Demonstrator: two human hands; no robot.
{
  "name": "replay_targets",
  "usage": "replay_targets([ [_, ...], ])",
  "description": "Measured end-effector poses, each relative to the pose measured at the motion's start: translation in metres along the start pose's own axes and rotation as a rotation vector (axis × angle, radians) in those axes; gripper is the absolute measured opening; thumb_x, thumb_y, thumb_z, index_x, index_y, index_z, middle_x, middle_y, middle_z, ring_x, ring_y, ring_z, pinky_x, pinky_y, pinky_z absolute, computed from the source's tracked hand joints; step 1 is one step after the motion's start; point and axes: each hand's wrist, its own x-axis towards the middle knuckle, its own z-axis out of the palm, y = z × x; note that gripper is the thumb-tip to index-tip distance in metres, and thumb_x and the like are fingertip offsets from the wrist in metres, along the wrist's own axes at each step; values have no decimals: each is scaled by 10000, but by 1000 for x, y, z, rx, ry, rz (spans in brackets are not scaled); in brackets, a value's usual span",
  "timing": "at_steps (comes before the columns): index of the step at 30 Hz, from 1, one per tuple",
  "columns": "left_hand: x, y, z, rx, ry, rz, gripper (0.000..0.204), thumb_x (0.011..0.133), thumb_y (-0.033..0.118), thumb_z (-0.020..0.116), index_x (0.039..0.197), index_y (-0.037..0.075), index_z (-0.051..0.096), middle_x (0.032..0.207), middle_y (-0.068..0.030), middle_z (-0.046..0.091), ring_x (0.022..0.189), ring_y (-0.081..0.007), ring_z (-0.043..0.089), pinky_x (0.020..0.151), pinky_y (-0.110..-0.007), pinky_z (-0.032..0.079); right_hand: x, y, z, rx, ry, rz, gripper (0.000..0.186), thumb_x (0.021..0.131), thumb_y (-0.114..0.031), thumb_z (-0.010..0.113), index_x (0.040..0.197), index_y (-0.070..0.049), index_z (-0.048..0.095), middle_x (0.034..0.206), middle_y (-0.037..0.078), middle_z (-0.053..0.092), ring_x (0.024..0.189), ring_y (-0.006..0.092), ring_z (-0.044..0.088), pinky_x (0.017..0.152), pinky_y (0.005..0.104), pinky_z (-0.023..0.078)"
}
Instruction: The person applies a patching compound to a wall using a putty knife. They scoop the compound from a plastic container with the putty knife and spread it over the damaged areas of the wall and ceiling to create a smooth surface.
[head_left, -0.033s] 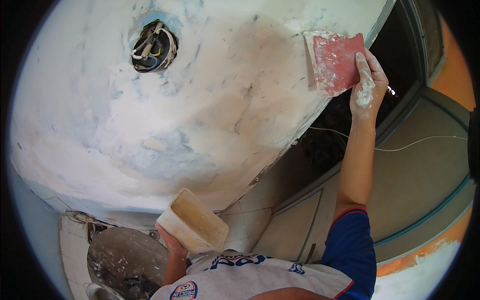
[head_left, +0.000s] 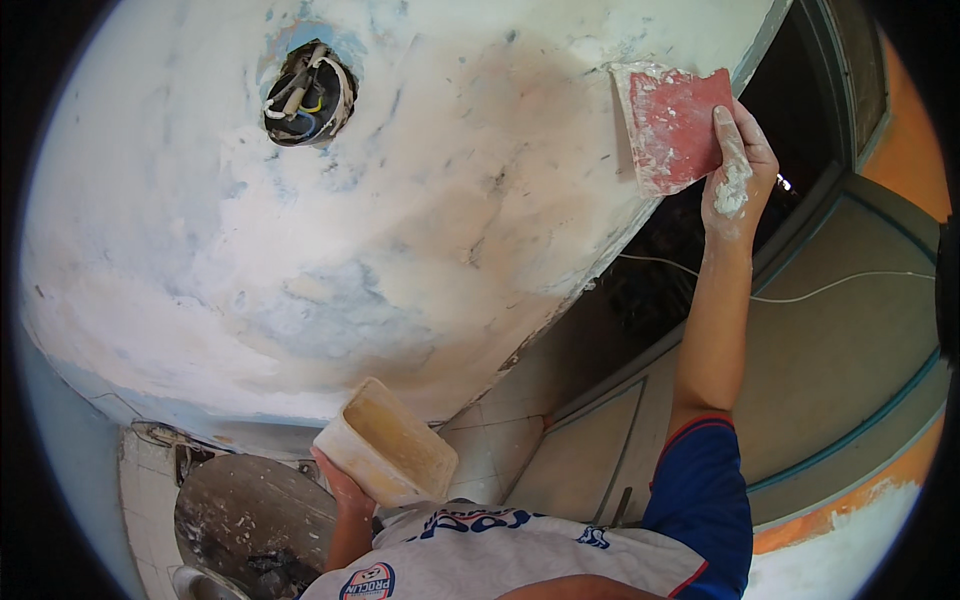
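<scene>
Pinching the scraper [head_left: 682, 130] by its side, the right hand [head_left: 740, 165] has a closed grip — the scraper rests against the wall [head_left: 480, 200] near its right edge. White paste [head_left: 733, 190] clings to this hand. Low down, the left hand [head_left: 346, 488] grips the tub [head_left: 366, 462] — just beside the shirt [head_left: 490, 550].

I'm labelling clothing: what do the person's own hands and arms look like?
The right hand is ungloved, white paste caked near its thumb; above the bare forearm is a short dark blue sleeve with a red-trimmed hem. The left hand is ungloved too; its sleeve can't be made out.
</scene>
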Motion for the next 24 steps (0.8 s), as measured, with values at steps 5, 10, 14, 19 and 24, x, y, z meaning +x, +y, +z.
replay_targets([
  [5, -6, 0, 5, 11, 24, -15, 776, 1024, 690, 227, 1495, 104, 415, 1473, -92, 512, 1341, -293, 505, 1118, -422, 411, -1, -6, 5, 16, -17, -17, 294, 971, -36, 655, 1233, 97, 650, 1143, 116, 709, 1016, 144, 664, 939, 269, 511],
  [10, -5, -2, 0, 21, 8, -34, 780, 1023, 691, 231, 1493, 98, 420, 1468, -96, 515, 1337, -293, 507, 1119, -421, 408, -3, -5, 7, -115, 2, -41, 301, 969, -46, 668, 1234, 95, 655, 1126, 109, 712, 1002, 133, 657, 929, 260, 508],
  [14, -2, -3, -10, 19, -3, -31, 776, 1021, 698, 215, 1511, 122, 383, 1483, -113, 478, 1354, -314, 476, 1117, -443, 417, -7, -21, 9, -334, 61, -150, 308, 972, -52, 670, 1237, 104, 650, 1117, 113, 718, 971, 127, 661, 898, 249, 518],
  [19, -4, 0, -9, 64, 27, -21, 761, 1029, 684, 221, 1505, 116, 387, 1471, -116, 485, 1342, -310, 487, 1112, -439, 424, -23, -38, 17, -506, 46, -331, 311, 960, -73, 700, 1224, 88, 669, 1101, 104, 721, 967, 117, 650, 888, 247, 515],
  [24, -4, 0, -8, 49, 27, -44, 759, 1030, 681, 228, 1502, 109, 391, 1465, -117, 491, 1336, -310, 493, 1110, -436, 427, -25, -53, 12, -657, 1, -412, 307, 963, -86, 702, 1215, 87, 674, 1114, 107, 716, 971, 120, 649, 877, 245, 514],
])
